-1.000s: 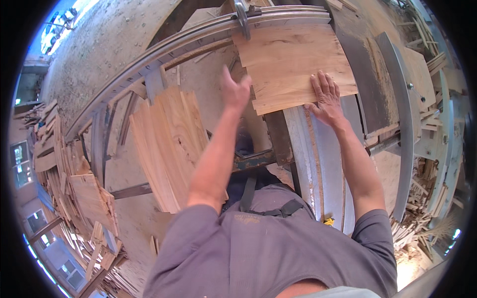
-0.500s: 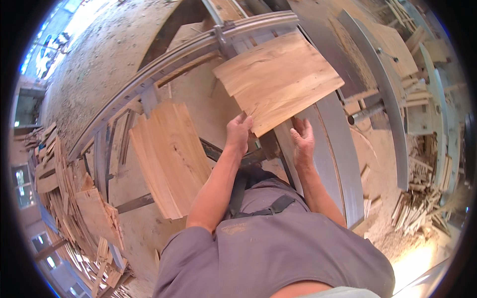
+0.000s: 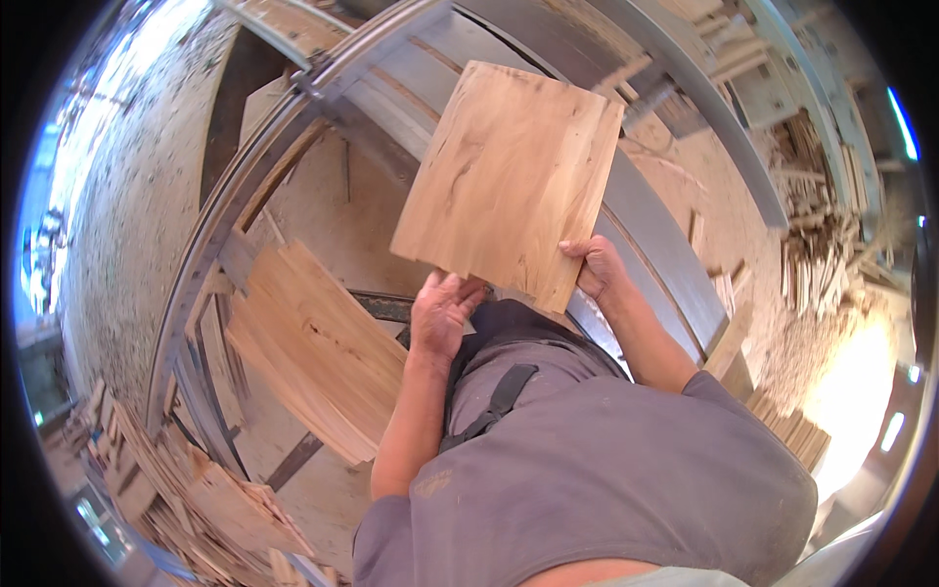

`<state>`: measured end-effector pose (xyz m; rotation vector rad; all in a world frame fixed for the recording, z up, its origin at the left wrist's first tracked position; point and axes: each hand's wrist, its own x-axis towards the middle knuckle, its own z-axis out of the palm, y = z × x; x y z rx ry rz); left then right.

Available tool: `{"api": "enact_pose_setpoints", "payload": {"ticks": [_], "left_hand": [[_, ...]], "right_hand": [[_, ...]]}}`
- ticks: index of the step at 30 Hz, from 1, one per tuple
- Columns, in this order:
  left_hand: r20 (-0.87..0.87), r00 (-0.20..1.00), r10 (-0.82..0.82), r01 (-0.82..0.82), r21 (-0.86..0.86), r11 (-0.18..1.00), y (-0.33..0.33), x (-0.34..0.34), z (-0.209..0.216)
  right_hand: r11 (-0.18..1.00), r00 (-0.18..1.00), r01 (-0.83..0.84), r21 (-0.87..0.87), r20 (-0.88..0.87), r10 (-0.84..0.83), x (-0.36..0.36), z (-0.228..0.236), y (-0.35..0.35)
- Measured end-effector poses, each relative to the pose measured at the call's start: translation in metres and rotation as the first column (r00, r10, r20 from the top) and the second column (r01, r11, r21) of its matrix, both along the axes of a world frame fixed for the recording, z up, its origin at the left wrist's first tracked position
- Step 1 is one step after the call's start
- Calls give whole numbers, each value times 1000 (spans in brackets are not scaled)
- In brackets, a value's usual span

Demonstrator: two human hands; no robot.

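Both hands have their grip closed on one thin wood sheet (image 3: 509,181): the left hand (image 3: 442,311) holds its near edge by the left corner, the right hand (image 3: 599,266) clamps the near right corner. That sheet is lifted off and tilted above the grey metal frame (image 3: 655,220). Down to the left, a stack of similar sheets (image 3: 318,342) lies flat, with wood scraps (image 3: 210,514) heaped beyond it.

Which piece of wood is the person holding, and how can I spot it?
Find the long grey metal frame curving across the workshop. Above it, the left hand and right hand grip the near edge of one thin wood sheet. Unlike the stacked sheets lying lower left, it is lifted up alone.
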<state>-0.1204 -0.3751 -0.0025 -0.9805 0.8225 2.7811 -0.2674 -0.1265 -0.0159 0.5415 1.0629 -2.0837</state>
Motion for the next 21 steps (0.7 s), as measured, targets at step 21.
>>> {"api": "enact_pose_setpoints", "payload": {"ticks": [21], "left_hand": [[44, 855, -517, 519, -119, 847, 32, 66, 15]], "right_hand": [[-258, 764, 492, 832, -271, 585, 166, -19, 165]]}}
